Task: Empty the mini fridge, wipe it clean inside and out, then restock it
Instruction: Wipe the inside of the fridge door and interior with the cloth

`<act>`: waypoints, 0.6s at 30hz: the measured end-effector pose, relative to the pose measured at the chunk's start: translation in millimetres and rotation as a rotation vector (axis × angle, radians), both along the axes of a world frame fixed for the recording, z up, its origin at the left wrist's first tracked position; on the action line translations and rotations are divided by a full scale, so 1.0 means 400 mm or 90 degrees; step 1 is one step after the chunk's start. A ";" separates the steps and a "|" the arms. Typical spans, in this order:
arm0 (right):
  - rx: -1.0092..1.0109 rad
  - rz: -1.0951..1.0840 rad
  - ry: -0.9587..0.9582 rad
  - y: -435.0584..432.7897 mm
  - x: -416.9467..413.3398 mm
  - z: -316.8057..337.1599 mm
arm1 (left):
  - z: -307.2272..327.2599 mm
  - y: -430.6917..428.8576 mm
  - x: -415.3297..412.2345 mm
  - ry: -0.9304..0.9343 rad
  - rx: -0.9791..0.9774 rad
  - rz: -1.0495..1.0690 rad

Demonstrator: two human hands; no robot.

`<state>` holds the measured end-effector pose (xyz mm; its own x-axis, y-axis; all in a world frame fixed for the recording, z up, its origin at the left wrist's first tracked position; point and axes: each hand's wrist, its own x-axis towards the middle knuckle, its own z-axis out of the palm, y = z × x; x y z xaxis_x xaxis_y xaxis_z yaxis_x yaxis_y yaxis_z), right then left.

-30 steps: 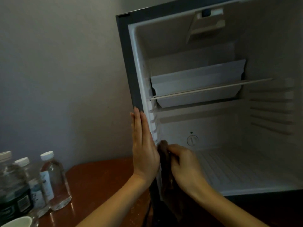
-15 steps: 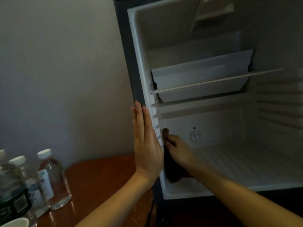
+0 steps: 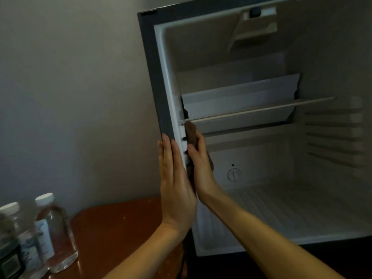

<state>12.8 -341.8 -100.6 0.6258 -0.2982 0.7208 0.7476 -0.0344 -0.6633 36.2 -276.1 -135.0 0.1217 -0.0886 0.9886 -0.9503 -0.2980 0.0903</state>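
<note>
The mini fridge (image 3: 153, 77) stands open on a wooden table, its white inside bare except for a shelf (image 3: 261, 109) with a tray behind it. My left hand (image 3: 175, 182) lies flat with straight fingers against the fridge's dark outer left side. My right hand (image 3: 201, 166) presses a brown cloth (image 3: 191, 131) against the inner left wall, just under the shelf's left end. The cloth's top sticks out above my fingers; the rest is hidden behind the hand.
Several water bottles (image 3: 54, 230) with white caps stand on the reddish-brown table (image 3: 120, 224) at the lower left. A round thermostat dial (image 3: 234, 175) sits on the fridge's back wall. A grey wall runs behind the table.
My right hand has slid the cloth up the inner left wall, from near the fridge floor to just below the shelf. My left hand has stayed flat on the outer side.
</note>
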 end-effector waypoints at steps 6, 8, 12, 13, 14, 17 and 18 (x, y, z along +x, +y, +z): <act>0.049 -0.061 0.111 -0.059 0.113 0.030 | 0.001 -0.002 -0.002 -0.010 -0.009 -0.023; 0.026 -0.090 0.155 -0.074 0.144 0.035 | 0.002 -0.001 0.003 -0.016 -0.005 -0.014; 0.050 -0.026 0.166 -0.070 0.101 0.043 | -0.002 -0.001 0.003 -0.018 -0.001 0.003; 0.039 -0.013 0.138 -0.068 0.068 0.039 | -0.002 0.000 0.001 -0.017 -0.001 0.001; 0.006 -0.005 0.109 -0.065 0.033 0.032 | 0.001 0.001 0.001 -0.016 0.002 0.003; -0.067 0.031 0.033 -0.056 -0.044 -0.023 | 0.002 0.000 0.000 -0.011 0.013 0.017; -0.074 0.059 0.023 -0.056 -0.051 -0.041 | 0.000 0.000 0.001 -0.014 0.012 0.016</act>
<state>-7.4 -364.4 -116.8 0.6729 -0.1541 0.7235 0.7267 -0.0449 -0.6855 36.6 -276.0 -135.1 0.1020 -0.1048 0.9892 -0.9441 -0.3235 0.0630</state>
